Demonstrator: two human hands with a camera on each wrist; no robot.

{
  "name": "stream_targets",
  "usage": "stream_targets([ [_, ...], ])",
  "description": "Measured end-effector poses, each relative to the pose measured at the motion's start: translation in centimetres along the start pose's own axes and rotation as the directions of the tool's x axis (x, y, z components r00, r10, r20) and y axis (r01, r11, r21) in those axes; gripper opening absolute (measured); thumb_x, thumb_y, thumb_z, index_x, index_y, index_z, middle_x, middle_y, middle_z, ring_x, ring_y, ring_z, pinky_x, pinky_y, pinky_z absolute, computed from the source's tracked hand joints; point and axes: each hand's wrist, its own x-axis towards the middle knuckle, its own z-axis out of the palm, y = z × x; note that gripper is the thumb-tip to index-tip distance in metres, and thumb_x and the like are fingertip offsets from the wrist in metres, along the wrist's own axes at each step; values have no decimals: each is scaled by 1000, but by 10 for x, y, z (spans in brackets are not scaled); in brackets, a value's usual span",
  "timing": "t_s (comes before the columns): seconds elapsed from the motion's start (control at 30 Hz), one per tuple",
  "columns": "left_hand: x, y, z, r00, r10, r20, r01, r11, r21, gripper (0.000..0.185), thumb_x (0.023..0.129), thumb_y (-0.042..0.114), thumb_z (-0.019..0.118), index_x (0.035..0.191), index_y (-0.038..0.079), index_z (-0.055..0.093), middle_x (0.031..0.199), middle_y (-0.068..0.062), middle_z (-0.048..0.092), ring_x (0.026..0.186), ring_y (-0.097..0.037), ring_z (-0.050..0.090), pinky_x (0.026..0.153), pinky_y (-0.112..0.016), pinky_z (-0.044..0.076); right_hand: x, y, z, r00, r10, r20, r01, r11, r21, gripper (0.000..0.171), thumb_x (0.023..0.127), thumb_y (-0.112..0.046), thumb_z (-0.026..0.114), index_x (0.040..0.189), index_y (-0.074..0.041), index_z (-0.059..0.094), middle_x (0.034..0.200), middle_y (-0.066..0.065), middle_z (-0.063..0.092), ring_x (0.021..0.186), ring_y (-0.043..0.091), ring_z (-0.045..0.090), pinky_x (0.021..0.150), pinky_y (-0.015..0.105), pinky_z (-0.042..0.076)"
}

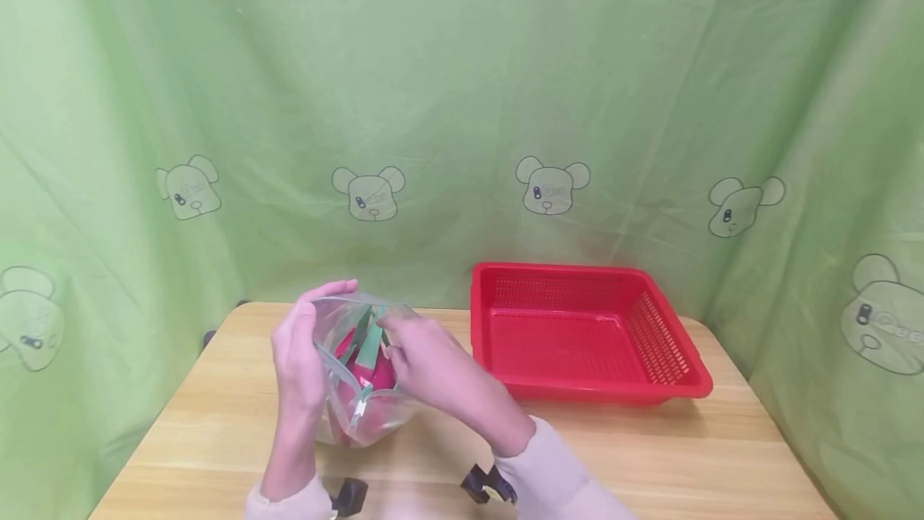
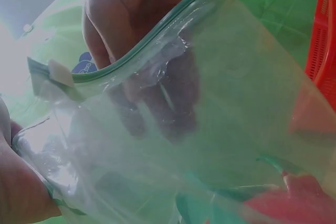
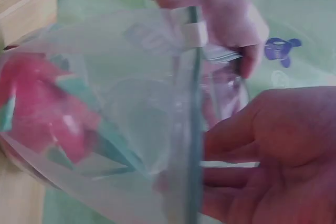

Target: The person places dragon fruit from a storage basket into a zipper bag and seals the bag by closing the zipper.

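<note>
Glossy see-through plastic bag (image 1: 375, 422) (smooth film), shiny plastic basket (image 1: 592, 388), smooth wood-grained table (image 1: 202, 408), cloth-like curtain (image 1: 447, 87)

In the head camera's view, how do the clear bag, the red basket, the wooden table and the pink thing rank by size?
1. Wooden table
2. Red basket
3. Clear bag
4. Pink thing, partly hidden inside the bag

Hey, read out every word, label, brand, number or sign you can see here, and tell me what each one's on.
No word, brand or number reads clearly.
Green fabric curtain: small lettering on its printed bear heads, too small and blurred to read.
Clear plastic zip bag with a green seal: no legible text.
Red rectangular plastic basket: no text visible.
</note>
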Motion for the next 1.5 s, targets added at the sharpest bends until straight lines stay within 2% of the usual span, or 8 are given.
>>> stream_targets([
  [0.07,0,0,1,1000,-14,3,14,1000,-1,48,110,18,27,124,2,70,123,-9,72,117,-25,65,100,-35,51,-5,1,-5,993,-41,-108,44,999,27,32,95,-2,68,126,-3,66,106,8,72,74,11,62,60,15,52],
  [0.17,-1,1,1,1000,-28,5,28,1000,-1,48,111,19,27,124,3,69,123,-8,72,117,-24,65,101,-36,50,-6,5,-9,947,-85,-309,101,994,37,23,91,-3,74,114,-4,69,91,4,71,73,10,63,61,16,53],
  [0.27,0,0,2,1000,-23,11,23,1000,0,47,111,17,27,124,2,69,123,-9,72,118,-24,64,103,-36,49,-1,13,-9,918,-66,-391,73,997,4,34,86,-9,83,117,-9,68,90,0,64,74,11,58,60,18,53],
  [0.43,-1,-2,4,999,-26,28,25,1000,14,46,110,16,27,125,1,69,122,-9,72,119,-23,64,106,-36,46,8,27,-7,966,3,-259,-14,999,-39,37,92,-20,80,125,-15,66,89,-2,58,74,12,53,57,20,49],
  [0.6,-2,-2,4,999,-25,43,24,1000,14,45,110,17,29,125,1,69,123,-9,72,118,-23,65,105,-38,47,14,33,-11,967,-57,-249,36,995,-89,15,98,-19,72,112,-14,71,68,-6,55,57,10,49,49,22,43],
  [0.93,-8,-1,1,989,-25,145,24,1000,6,42,111,14,32,130,2,67,128,-8,70,121,-24,64,107,-34,47,23,31,-22,984,41,-173,-4,978,208,31,94,-3,53,107,-13,79,69,-1,63,45,8,46,41,21,36],
  [1.13,-12,1,-5,978,-83,190,57,989,139,38,112,21,38,135,8,65,132,-6,68,124,-21,62,106,-36,49,30,32,-28,976,179,-122,-92,852,515,27,96,-5,52,102,-7,78,84,12,71,56,22,63,56,32,60],
  [1.5,-20,-2,-6,942,-146,302,53,954,297,42,106,11,54,147,12,53,145,-12,58,133,-32,55,107,-55,46,44,37,-25,922,368,-122,-96,523,847,26,92,3,50,99,6,75,82,14,68,58,16,57,68,40,64],
])
